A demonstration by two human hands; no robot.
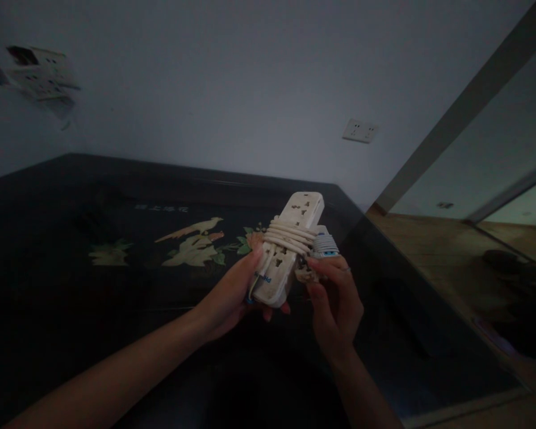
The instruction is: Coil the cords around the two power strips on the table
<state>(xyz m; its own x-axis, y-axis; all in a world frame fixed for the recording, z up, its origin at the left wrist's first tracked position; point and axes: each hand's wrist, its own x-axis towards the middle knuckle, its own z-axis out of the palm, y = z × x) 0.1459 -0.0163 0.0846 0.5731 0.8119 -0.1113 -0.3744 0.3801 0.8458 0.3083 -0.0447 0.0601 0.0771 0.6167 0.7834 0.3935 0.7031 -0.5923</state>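
A white power strip (pixel 301 210) is tilted in the middle of the view, its own white cord (pixel 290 237) wound several times round it. My left hand (pixel 236 286) grips the strip's near end, the thumb along the side and fingertips showing underneath. At the strip's right side, my right hand (pixel 337 307) pinches a whitish plug (pixel 306 274) between thumb and fingers. Just behind that hand lies a second white item with a light cord (pixel 326 243) coiled round it and a blue patch; its kind is partly hidden.
Below is a dark glossy table (pixel 138 286) with a painted bird and flowers. A wall socket (pixel 360 131) sits on the pale wall behind, with more socket plates (pixel 44 74) at the upper left. A long dark object (pixel 413 316) lies on the right. Wooden floor (pixel 411 238) shows beyond.
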